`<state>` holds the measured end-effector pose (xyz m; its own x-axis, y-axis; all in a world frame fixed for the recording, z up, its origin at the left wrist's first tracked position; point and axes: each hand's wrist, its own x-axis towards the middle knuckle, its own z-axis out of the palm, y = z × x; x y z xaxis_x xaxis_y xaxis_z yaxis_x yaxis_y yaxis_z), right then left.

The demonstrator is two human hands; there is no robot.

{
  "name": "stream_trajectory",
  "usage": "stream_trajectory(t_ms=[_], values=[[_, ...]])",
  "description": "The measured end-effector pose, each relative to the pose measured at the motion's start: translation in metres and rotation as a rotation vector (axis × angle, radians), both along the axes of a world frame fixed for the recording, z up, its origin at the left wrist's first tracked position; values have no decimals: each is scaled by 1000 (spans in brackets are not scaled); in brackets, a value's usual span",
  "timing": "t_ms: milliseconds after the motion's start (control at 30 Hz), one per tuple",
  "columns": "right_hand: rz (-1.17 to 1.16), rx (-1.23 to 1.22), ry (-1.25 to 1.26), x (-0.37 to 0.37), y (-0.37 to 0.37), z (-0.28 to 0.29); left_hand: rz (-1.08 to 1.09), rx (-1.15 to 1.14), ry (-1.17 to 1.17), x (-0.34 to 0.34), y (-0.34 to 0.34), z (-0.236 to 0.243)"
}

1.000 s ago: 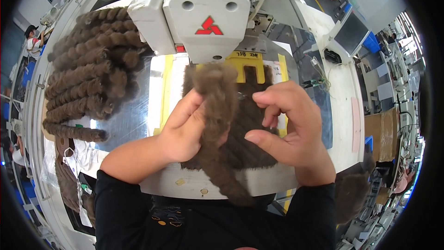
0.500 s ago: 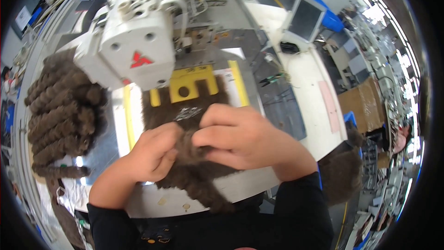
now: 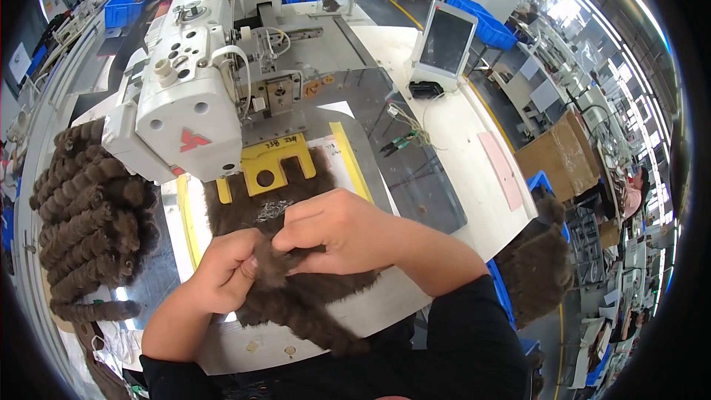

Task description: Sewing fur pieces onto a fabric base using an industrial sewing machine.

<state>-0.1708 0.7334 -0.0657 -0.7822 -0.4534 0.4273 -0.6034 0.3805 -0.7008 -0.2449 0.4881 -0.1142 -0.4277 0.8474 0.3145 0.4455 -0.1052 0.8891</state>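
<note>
A dark brown furry fabric piece (image 3: pixel 307 311) lies under the sewing machine head (image 3: pixel 185 115), its far part beneath a yellow clamp plate (image 3: pixel 278 161). My left hand (image 3: pixel 226 270) is closed, pinching a tuft or fold of this fabric between thumb and fingers. Right beside it, my right hand (image 3: pixel 337 233) grips the same raised fold with curled fingertips. Pale, shiny threads or markings (image 3: pixel 272 211) show on the fur between hands and clamp. A narrower strip of the fabric hangs toward me over the white table edge (image 3: pixel 266 352).
At the left is a heap of rolled brown fur pieces (image 3: pixel 89 230). Green-handled snips (image 3: pixel 400 144) lie on the right, near a screen on a stand (image 3: pixel 446 38). More brown fur (image 3: pixel 537 267) fills a blue bin at the lower right. Yellow strips flank the work.
The view has shifted, so the machine and fabric appear farther left and the yellow clamp lower. Both hands keep hold of the fur and have drawn closer together.
</note>
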Motion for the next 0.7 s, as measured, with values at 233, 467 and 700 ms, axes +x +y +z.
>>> stream_trajectory(t_ms=[233,467,700], values=[[70,-46,-83,-4,-3,-3,-10,-11,-34,5,1,5],[-57,-137,-58,-4,-9,-12,80,-26,-123,7,2,0],[-123,-100,-52,-5,-5,-17,312,62,121,21,7,2]])
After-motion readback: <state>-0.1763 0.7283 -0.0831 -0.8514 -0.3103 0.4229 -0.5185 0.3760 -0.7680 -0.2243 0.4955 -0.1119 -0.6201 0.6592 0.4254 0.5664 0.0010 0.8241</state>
